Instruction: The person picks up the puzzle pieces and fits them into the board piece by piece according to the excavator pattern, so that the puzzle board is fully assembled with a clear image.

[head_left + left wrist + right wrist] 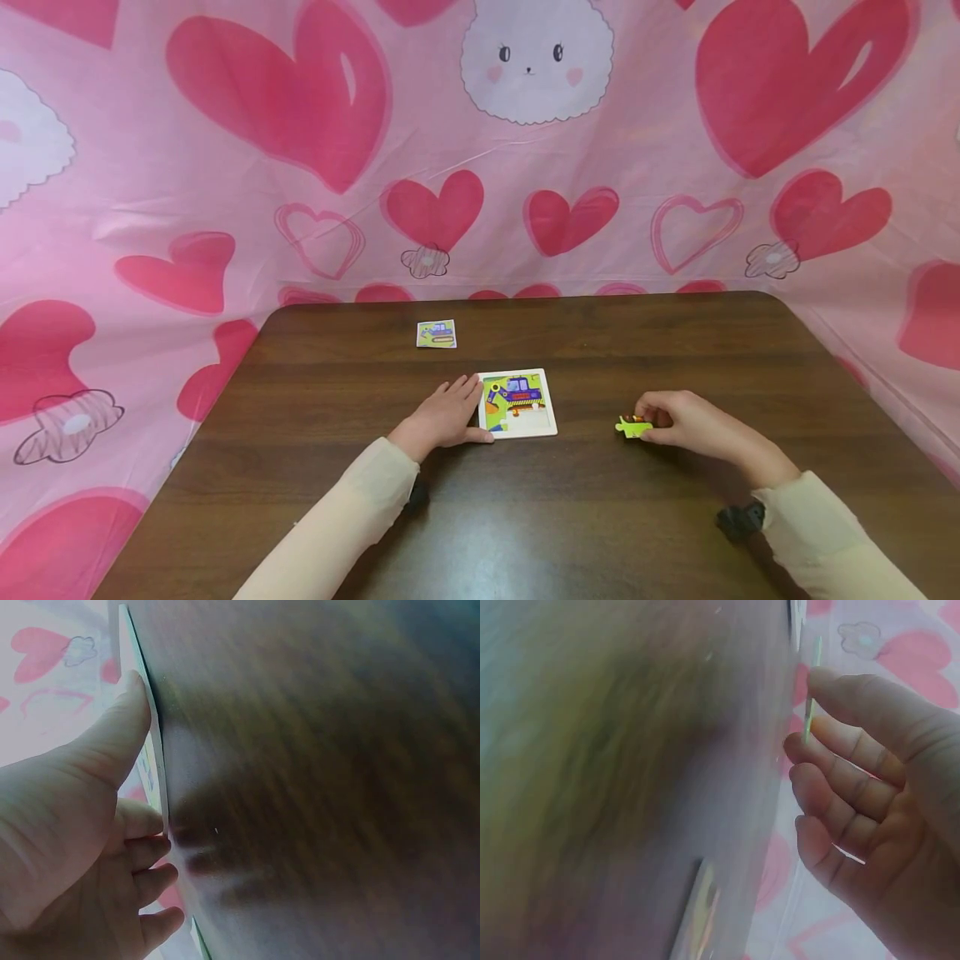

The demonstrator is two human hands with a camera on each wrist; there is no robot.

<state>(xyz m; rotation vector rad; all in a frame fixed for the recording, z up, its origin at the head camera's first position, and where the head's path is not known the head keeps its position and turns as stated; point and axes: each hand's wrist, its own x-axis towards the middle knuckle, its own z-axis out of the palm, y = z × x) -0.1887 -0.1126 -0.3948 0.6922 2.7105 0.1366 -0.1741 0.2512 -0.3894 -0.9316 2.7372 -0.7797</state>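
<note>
In the head view, a white-framed jigsaw puzzle (550, 408) lies on the table, showing a purple digger on green with a pale gap low in the picture. My left hand (447, 414) rests at its left side, fingers extended, thumb along the near corner. The left wrist view has that hand (82, 832) against the frame's thin edge (159, 750). To the right of the puzzle, my right hand (690, 423) pinches a bright green puzzle piece (633, 429) between thumb and fingers. The piece (810, 712) appears edge-on in the right wrist view, above the table.
A small picture card (437, 334) with a similar digger lies farther back on the brown table (600, 517). Pink heart-patterned cloth (637, 150) hangs behind and at the sides. A flat, pale-edged thing (697, 915) sits low in the right wrist view; its kind is unclear.
</note>
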